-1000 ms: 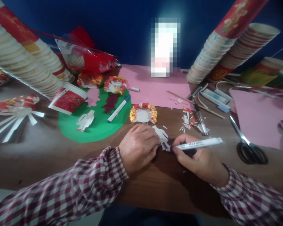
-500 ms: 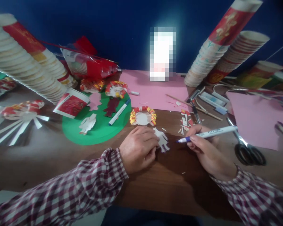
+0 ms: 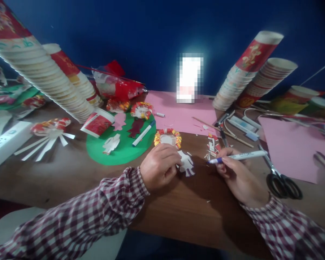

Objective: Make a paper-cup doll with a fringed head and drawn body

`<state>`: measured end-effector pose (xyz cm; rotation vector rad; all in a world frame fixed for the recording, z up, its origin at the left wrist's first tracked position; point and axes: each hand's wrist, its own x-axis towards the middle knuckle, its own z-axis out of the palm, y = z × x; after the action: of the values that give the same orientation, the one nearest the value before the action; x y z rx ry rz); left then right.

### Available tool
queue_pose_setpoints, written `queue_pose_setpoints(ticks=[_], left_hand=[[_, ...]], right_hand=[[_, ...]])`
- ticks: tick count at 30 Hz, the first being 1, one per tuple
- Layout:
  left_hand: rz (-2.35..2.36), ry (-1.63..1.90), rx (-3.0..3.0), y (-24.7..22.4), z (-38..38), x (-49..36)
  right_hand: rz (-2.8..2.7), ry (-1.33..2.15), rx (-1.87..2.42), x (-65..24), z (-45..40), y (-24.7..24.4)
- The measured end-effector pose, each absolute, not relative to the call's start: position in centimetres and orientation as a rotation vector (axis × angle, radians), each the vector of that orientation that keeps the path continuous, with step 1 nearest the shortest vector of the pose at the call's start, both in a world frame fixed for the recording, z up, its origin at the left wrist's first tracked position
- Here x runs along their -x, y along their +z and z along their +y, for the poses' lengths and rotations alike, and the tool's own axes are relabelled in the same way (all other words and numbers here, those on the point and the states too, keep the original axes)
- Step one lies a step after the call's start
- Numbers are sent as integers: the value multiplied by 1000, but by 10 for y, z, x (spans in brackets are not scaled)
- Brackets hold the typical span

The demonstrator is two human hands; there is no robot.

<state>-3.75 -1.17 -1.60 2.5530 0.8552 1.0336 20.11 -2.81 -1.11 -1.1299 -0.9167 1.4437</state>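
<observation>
Two hands are present at the near middle of the table, both bare, cuffs checked. Right hand: thumb and fingers pinch a white marker, uncapped, its purple tip pointing left and clear of the work. Left hand: fingers curled together at the left edge of a white paper cutout; whether they pinch that edge or merely press it down cannot be told, the undersides being hidden. The cutout lies between the hands, just to the near right of a red-and-yellow paper ring, and shows purple along its near edge; most of its face is white.

Step in hand, as judged: colouring the cutout, at an early stage, with the marker off the paper. The next move would call for a steady left hand and the tip brought left onto the white area, kept within the outline. Marking the table past the edge is a risk.

Also noted: paper scraps on the far side of the marker tip; scissors to the right, apart from both hands
</observation>
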Motion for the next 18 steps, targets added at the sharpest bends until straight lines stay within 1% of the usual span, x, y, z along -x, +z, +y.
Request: queue_pose_setpoints(ticks=[2, 8, 13, 16, 18], left_hand=[[856, 1030, -2562, -16, -11, 38], [984, 1188, -2539, -9, -9, 40], [928, 1484, -2492, 9, -34, 39], [936, 1546, -2426, 10, -65, 35], [963, 1464, -2398, 3, -89, 32]], right_hand=[[-884, 1461, 1135, -202, -27, -10], [-786, 1494, 1136, -204, -25, -6], [-837, 1479, 1100, -206, -26, -7], [-985, 1358, 1142, -208, -27, -9], [-1145, 1219, 1196, -208, -27, -9]])
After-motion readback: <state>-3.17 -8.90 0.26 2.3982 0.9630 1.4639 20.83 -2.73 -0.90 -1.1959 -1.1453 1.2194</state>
